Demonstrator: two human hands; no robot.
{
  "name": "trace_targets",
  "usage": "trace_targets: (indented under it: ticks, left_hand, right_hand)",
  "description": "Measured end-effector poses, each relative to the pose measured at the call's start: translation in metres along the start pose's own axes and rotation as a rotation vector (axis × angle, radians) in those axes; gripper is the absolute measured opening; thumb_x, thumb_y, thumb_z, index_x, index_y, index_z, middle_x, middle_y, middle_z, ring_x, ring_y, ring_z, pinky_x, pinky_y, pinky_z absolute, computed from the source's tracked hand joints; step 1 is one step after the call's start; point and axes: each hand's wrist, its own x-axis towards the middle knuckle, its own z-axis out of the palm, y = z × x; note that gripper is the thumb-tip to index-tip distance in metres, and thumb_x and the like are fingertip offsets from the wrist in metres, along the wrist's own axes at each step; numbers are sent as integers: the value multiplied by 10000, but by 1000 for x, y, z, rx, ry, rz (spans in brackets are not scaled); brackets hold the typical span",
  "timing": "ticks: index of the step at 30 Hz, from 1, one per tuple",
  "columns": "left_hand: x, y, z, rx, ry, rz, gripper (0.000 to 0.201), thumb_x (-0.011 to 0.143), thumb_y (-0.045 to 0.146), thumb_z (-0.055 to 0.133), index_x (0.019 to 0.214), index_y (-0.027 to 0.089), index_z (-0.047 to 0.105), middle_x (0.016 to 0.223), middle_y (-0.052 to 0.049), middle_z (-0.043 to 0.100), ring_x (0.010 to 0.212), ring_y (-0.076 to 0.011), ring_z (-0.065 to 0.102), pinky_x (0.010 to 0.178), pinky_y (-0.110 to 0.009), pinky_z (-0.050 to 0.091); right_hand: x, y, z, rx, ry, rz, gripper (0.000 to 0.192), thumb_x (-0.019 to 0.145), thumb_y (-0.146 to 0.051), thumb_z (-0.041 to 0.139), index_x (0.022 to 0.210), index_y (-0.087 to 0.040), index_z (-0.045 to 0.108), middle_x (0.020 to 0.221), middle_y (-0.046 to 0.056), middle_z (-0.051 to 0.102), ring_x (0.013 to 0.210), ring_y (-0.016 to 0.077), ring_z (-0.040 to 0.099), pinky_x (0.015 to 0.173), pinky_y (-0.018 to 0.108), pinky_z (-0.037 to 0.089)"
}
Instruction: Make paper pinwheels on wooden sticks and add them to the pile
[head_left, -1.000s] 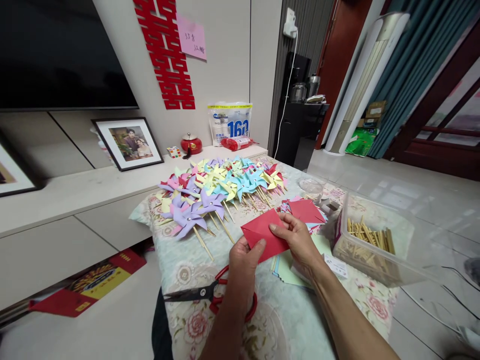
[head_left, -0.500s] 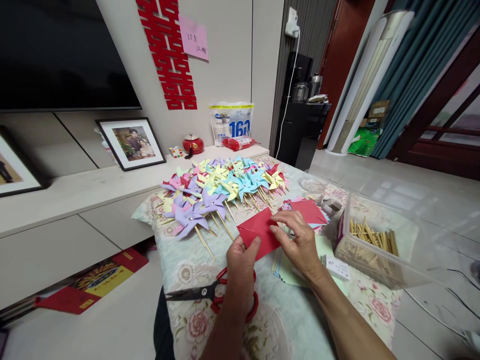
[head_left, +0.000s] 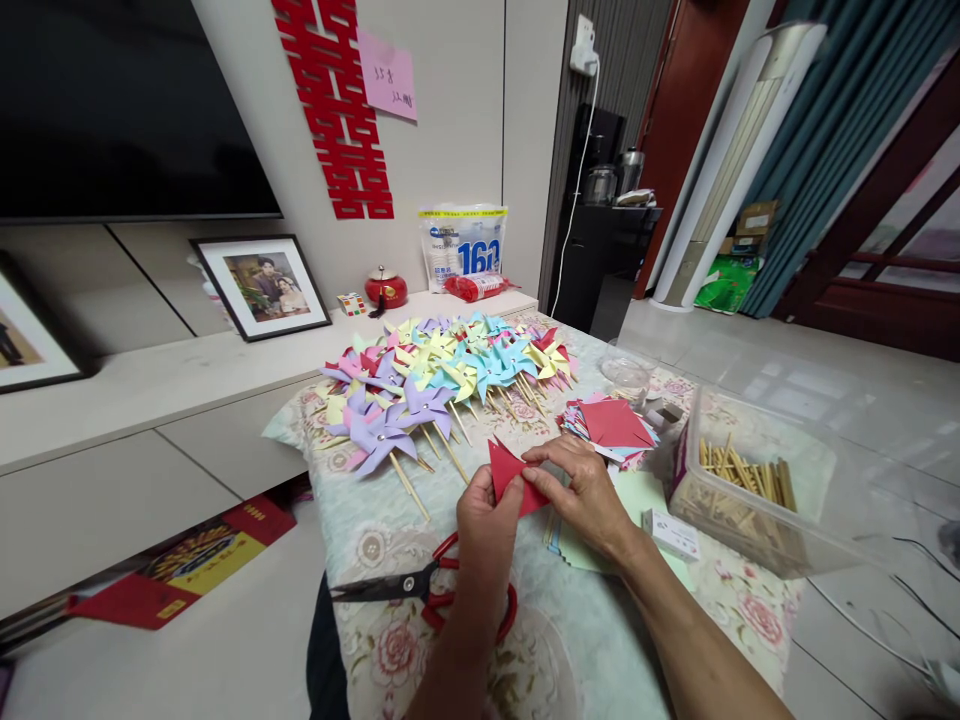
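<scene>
A red paper square [head_left: 508, 468], with a corner bent over so that it looks folded, is held above the table by both hands. My left hand [head_left: 487, 505] pinches its left part between thumb and fingers. On the right part, the thumb and fingers of my right hand [head_left: 581, 490] close on the paper. Red-handled scissors [head_left: 409, 586] lie beneath my left wrist, blades pointing left. Behind my right hand rests a stack of cut paper squares [head_left: 616, 424], a red one on top. Pale green paper sheets [head_left: 641, 495] lie partly hidden under my right hand.
Many paper pinwheels [head_left: 442, 370] on sticks cover the table's far side. To the right stand a clear plastic box [head_left: 806, 545] of wooden sticks and a small white box [head_left: 671, 534]. A low white cabinet [head_left: 165, 375] runs along the left.
The red paper went from lying nearly flat between the hands to bent over on itself. My right hand moved slightly left and its fingers closed on the paper.
</scene>
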Motion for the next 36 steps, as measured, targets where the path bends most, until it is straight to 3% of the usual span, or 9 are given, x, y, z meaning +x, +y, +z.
trace_targets:
  ticks: [8,14,20,24,30,33,36]
  left_hand:
    - [-2,-8,-5,216,-4,131,109,794,273,659,862,189,645,811,16,714,743,-161,649,694,-258,503]
    - [-2,-6,-2,190,29,143,142,768,282,670,868,188,635,787,-12,723,705,-170,661,673,-272,517]
    - [1,0,-4,346,246,250,347,691,319,721,995,173,639,903,-75,692,789,-212,630,733,-350,519]
    - [4,0,-8,450,234,278,429,700,338,732,1087,176,644,1081,-113,670,961,-258,620,837,-403,493]
    - [1,3,-15,421,153,263,450,722,322,736,1135,178,631,1118,-118,674,1008,-259,633,847,-383,503]
    - [-17,4,-27,511,182,289,401,764,288,690,1143,175,624,1113,-117,673,929,-225,643,798,-361,523]
    - [-49,6,-47,618,139,330,303,824,249,616,1120,187,633,1057,-88,672,843,-192,654,739,-333,548]
  right_hand:
    - [3,-1,0,144,-50,132,102,882,-247,626,830,-218,709,813,26,732,810,202,660,775,325,468]
    - [3,-1,-1,261,-55,247,108,841,-245,632,773,-210,709,772,7,719,762,186,653,749,297,475]
    - [2,-1,-2,320,-64,307,102,828,-247,646,765,-201,711,768,5,716,769,186,650,751,290,470]
    - [1,1,-1,301,-90,270,103,834,-227,639,755,-202,702,772,5,718,763,182,651,750,290,469]
    - [0,1,-1,171,-106,118,136,869,-244,627,754,-208,690,772,21,708,773,195,643,744,312,466]
    - [-6,-4,-2,129,-24,42,130,896,-233,618,785,-212,682,798,33,701,796,198,631,762,330,472]
    - [-23,-18,-4,56,109,-72,118,921,-186,597,833,-199,675,820,50,699,843,207,617,802,362,470]
